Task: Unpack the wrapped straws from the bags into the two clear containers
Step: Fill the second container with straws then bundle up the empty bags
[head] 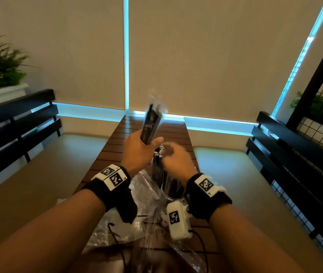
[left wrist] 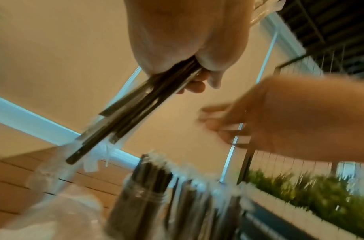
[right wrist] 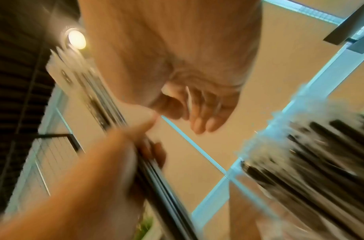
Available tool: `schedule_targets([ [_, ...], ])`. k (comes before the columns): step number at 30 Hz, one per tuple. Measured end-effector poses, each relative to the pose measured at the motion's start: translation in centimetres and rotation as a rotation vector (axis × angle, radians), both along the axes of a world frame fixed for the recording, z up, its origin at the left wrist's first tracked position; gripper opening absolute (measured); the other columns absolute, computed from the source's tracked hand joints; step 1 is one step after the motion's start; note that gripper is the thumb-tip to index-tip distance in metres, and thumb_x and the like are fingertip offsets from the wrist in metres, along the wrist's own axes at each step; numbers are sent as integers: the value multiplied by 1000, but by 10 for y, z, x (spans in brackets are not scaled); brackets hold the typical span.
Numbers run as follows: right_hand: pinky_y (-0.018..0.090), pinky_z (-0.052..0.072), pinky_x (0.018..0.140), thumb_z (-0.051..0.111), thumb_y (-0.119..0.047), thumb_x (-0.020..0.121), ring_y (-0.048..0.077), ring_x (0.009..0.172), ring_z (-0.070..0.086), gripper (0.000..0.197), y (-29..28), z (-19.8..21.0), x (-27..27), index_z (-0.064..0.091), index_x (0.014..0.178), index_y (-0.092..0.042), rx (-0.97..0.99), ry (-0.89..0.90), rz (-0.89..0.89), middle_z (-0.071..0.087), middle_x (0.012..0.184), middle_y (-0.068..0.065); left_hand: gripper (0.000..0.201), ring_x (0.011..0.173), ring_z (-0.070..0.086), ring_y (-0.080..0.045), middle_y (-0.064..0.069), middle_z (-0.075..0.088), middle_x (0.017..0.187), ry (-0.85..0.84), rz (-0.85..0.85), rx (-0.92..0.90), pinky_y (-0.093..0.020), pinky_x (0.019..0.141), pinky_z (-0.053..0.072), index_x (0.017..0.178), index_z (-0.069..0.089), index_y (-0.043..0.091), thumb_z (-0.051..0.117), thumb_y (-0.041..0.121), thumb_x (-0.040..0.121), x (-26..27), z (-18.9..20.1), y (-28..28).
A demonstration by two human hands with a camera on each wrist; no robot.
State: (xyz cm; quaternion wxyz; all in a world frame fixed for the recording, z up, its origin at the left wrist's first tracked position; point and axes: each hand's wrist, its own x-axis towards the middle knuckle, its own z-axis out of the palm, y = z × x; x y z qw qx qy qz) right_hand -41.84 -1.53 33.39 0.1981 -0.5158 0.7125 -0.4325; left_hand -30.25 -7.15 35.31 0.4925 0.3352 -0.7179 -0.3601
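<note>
Left hand holds a bundle of wrapped straws above the clear container.

Your left hand (head: 140, 149) has its grip clamped around the lower end of the bundle of wrapped straws (head: 151, 123), which tilts upward, above and just behind the clear container (head: 161, 174). Your right hand (head: 177, 158) hovers just beside the container top, fingers loosely curled, holding nothing. The container stands on the bench (head: 117, 144), already packed with upright straws. Emptied bags (head: 146, 186) lie in front of it.
</note>
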Motion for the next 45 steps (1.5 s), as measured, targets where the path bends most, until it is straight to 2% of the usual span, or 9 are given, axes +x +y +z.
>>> schedule_targets([
  [5,31,46,96,30,-43,101,10,115,58,38,20,84,0,59,122,-30,-614,-73,-99,64,124,-5,28,57,49,2,15,57,64,-260,25,-115,-15,55,35,71,54,32,78,28,83,10,-37,-11],
  [11,40,51,89,16,-53,95,20,93,66,69,2,67,22,74,98,-15,-311,546,-20,74,98,4,47,43,50,4,13,46,39,-211,-45,-168,-9,44,34,51,43,25,70,3,83,-11,-30,1],
  [15,32,48,91,24,-48,98,15,101,62,57,10,56,2,69,110,-17,-452,238,79,70,109,2,40,50,53,9,16,52,54,-191,-59,-106,-9,50,36,59,49,31,76,12,83,-14,-32,5],
  [20,45,45,98,39,-38,86,15,110,57,34,21,3,-53,59,113,-32,-485,1,-309,63,113,-7,43,54,47,-10,6,49,57,107,-37,136,-25,58,41,57,44,22,76,29,85,-36,-24,-4],
  [28,52,34,113,88,-57,52,23,143,33,139,36,-135,-78,0,156,-30,154,-93,-79,28,158,2,41,63,48,-19,-1,47,60,291,-226,290,-36,67,46,64,47,13,75,33,87,-76,-55,8],
  [35,36,54,89,81,-63,52,7,117,53,105,0,-164,-70,36,142,-36,-20,107,-149,48,132,-17,25,67,67,-15,1,68,68,164,-209,333,-38,70,55,72,65,13,77,31,84,-79,-103,7],
  [39,41,58,83,75,-56,56,11,109,58,90,-5,-163,-62,43,137,-30,-38,59,-106,48,127,-12,43,79,65,-30,-18,65,84,-66,-73,221,-49,72,57,71,63,16,73,57,77,-75,-134,12],
  [42,44,60,70,72,-52,60,13,96,63,72,-5,-169,-55,52,126,-31,-22,-11,-121,52,116,-11,60,76,66,-24,-6,64,77,-206,36,190,-48,73,57,63,60,27,60,86,66,-70,-144,10],
  [45,44,61,63,76,-57,60,19,93,66,71,-10,-179,-55,51,121,-32,20,-29,-152,58,112,-5,74,84,67,-13,8,68,88,-235,-33,264,-49,81,56,92,60,32,59,95,54,-61,-141,5],
])
